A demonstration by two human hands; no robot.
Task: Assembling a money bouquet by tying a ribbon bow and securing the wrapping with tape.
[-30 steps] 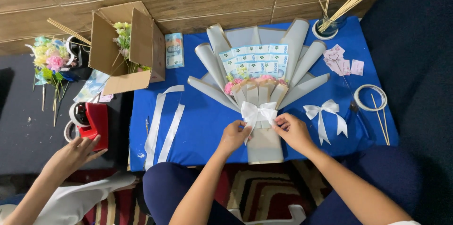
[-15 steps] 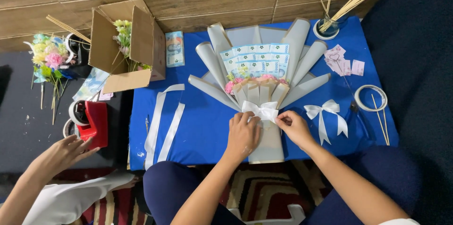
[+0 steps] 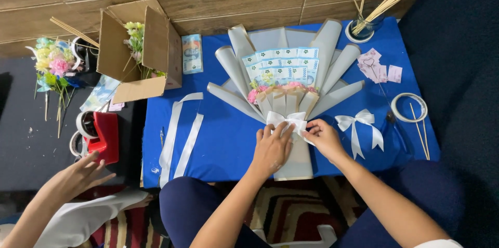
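A fan-shaped bouquet of grey paper cones [image 3: 291, 66] with banknotes and small pink flowers lies on a blue cloth [image 3: 223, 139]. A white ribbon bow [image 3: 287, 119] sits at the neck of its grey handle [image 3: 297, 159]. My left hand [image 3: 271, 148] lies flat on the handle, fingertips touching the bow's lower edge. From the right, my right hand [image 3: 323, 136] pinches the bow's right loop. A second white bow [image 3: 358, 126] lies loose just right of my right hand.
Two white ribbon strips [image 3: 179, 136] lie at left on the cloth. An open cardboard box [image 3: 138, 50] holds flowers. Another person's hand [image 3: 78, 175] reaches near a red tape dispenser [image 3: 101, 133]. Wooden sticks stand in a jar [image 3: 364, 24]; a tape roll [image 3: 409, 106] and pink paper pieces [image 3: 377, 66] lie at right.
My left hand slid up the handle and flattened under the bow. My right hand stays pinching the bow's right side. The other person's hand shifted slightly near the dispenser.
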